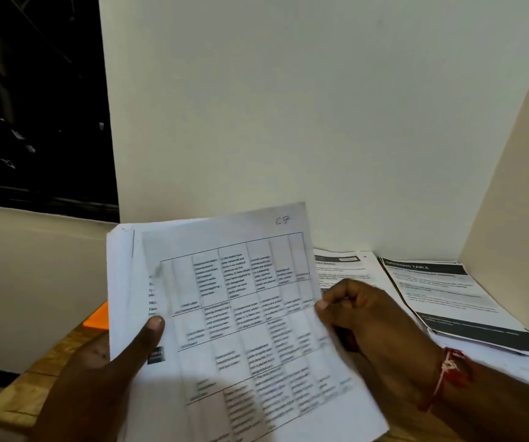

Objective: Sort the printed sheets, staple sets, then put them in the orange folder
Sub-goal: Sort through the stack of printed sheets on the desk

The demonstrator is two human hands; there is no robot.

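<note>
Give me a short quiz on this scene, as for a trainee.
1. True or false: the left hand holds the stack with its thumb on top.
2. Where does the orange folder show? A: left of the stack. B: on top of it. C: on the wall.
3. Fill in: the right hand pinches the stack's ___ edge.
Key: 1 true; 2 A; 3 right.

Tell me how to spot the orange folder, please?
Find the wooden table at the lower left. At its far end, beside the left edge of the held sheets, the orange folder peeks out, mostly hidden. It alone is bright orange; the sheets are white.
</note>
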